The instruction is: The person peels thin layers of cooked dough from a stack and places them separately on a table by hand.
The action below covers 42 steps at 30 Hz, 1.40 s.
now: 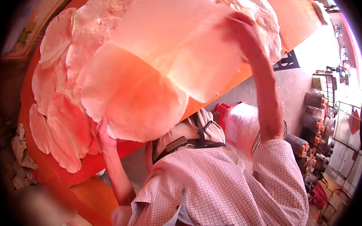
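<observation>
A large, thin, pale round sheet, which looks like rolled dough, spreads over the table's near edge. Light shows orange through part of it. At its lower left rim, my left hand has its fingers closed on the edge. My right hand reaches to the far right side of another broad pale sheet, which is smeared by motion. Blur hides how those fingers are set and whether they grip the sheet. Similar dough sheets lie overlapping to the left.
The orange-red table bears more sheets at its far side. Below its edge stands a red stool beside a clear plastic-wrapped bundle. Dark cylindrical items are stacked on the right near a metal rack.
</observation>
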Each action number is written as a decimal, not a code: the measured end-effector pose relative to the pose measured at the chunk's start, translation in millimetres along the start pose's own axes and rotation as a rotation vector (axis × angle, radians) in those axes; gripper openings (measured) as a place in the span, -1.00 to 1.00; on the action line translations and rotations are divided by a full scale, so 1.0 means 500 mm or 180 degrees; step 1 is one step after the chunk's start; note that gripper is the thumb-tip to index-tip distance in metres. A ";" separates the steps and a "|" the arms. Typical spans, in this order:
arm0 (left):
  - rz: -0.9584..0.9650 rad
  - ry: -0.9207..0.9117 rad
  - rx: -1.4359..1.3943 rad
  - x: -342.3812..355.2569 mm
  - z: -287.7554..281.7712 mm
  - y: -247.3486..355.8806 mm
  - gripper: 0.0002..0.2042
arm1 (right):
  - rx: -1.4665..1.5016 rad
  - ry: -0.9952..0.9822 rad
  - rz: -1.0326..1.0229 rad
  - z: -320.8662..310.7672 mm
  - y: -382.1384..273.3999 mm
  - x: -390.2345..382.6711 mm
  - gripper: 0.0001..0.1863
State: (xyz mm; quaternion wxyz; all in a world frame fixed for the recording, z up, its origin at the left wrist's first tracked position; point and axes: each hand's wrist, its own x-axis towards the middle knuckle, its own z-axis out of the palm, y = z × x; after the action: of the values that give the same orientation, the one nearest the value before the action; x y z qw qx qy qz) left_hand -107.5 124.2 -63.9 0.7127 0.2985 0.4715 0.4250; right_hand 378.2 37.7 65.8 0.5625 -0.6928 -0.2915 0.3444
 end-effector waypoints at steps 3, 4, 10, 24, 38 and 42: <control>-0.0250 0.0135 0.0076 0.010 -0.054 -0.030 -0.65 | -0.0641 0.0587 -0.0108 -0.179 0.095 0.042 -0.79; -0.0347 0.0261 0.0083 0.014 -0.062 -0.039 -0.64 | -0.1301 0.0822 -0.0304 -0.262 0.146 0.064 -0.72; -0.0590 0.0210 -0.0023 -0.018 -0.041 -0.031 -0.60 | -0.2623 0.1867 0.0599 -0.417 0.268 0.089 -0.74; -0.0261 0.0212 0.0179 -0.055 -0.012 -0.023 -0.61 | -0.4396 0.1868 -0.0203 -0.368 0.214 0.127 -0.56; -0.0491 -0.0017 -0.0697 -0.067 -0.011 -0.034 -0.51 | 0.2601 0.0109 0.0827 -0.224 0.229 0.163 -0.39; -0.0239 -0.0188 -0.0845 -0.080 -0.003 -0.037 -0.42 | 0.0169 0.0423 0.0520 -0.159 0.297 0.217 -0.37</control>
State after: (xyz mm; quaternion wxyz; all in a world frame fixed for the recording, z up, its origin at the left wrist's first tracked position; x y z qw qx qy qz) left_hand -110.8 80.1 -63.0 0.7749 0.1962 0.4008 0.4477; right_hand 509.1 48.0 -85.5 0.5687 -0.7205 -0.1869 0.3500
